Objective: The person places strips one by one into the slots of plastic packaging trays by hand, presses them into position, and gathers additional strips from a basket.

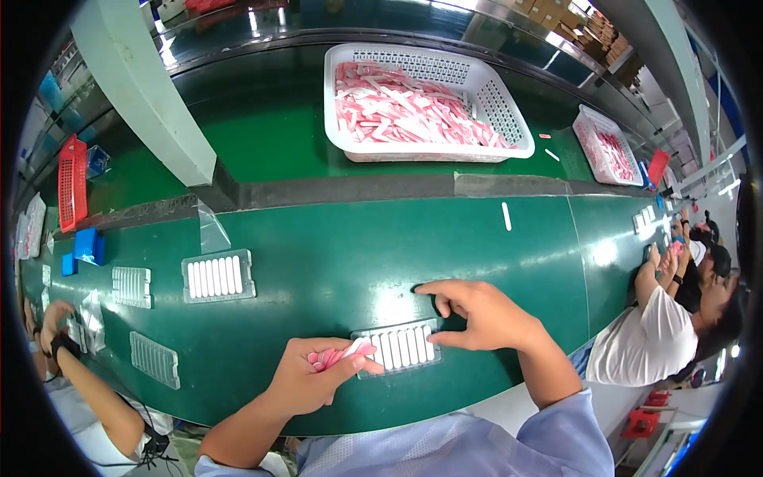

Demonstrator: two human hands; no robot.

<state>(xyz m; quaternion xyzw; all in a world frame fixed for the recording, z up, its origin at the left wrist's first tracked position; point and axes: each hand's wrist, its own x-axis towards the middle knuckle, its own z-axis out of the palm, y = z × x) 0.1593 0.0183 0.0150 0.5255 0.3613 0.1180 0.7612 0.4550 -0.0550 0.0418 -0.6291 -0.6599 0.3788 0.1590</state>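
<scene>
Left hand [311, 378]: slim pink-and-white strips [324, 359] are being gripped; spilling could be caused by loosened fingers.
Right hand [486, 315]: being held spread, nothing visibly gripped.
Clear rectangular plastic tray [401, 371]: being flanked by both hands; slim white pieces [404, 347] risk being skewed by thumb contact.

The large basket [433, 151] is white, its walls patterned with rows of small holes; the strips [405, 107] heaped in it mix pink and white. On the person's side of the basket, the table [334, 262] is deep green, the held bunch [327, 360] pink and white, and the clear tray [413, 368] striped by white sticks [404, 348]. Left of the basket are a red latticed crate [73, 187] and a bright blue box [90, 246].
</scene>
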